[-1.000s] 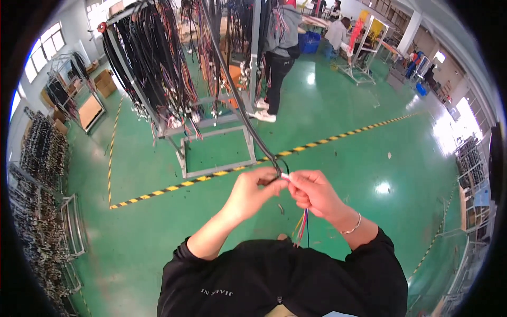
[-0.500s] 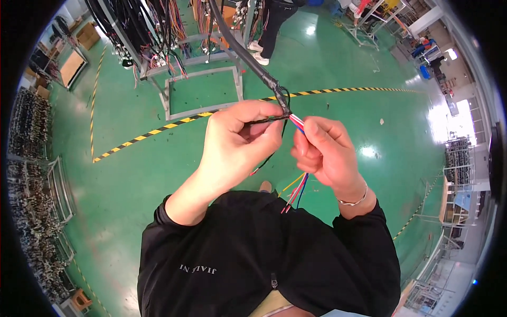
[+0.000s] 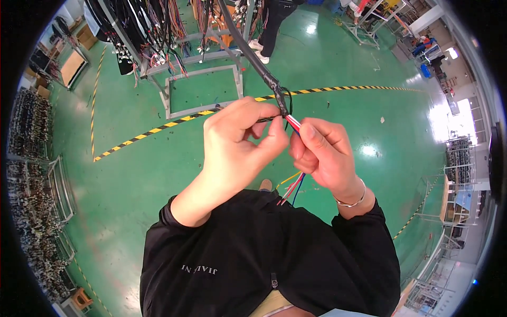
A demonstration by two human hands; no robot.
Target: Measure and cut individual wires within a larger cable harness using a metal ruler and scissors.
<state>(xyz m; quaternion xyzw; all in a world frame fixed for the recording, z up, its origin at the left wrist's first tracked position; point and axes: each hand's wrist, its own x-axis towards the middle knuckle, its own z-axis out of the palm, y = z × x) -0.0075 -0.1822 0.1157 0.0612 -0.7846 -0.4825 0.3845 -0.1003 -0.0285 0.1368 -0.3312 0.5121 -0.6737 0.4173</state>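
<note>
A thick black cable comes down from the top of the view and ends in a taped branching point in front of me. Thin black wires leave it to the left, pinched between the thumb and fingers of my left hand. Closed around a bundle of coloured wires, red, white and blue, is my right hand, just below the branch. The loose wire ends, a yellow one among them, hang out beneath that hand. A small black loop sticks out beside the taped part.
A grey metal rack hung with many cables stands ahead on the left, a person in dark trousers beside it. Yellow-black tape marks the green floor. Shelves of cable parts line the left side; frames and tables stand at right.
Both hands and the branch have shifted slightly left. My left thumb has moved up and right, closer to the branch. The right hand keeps its hold on the coloured wires.
</note>
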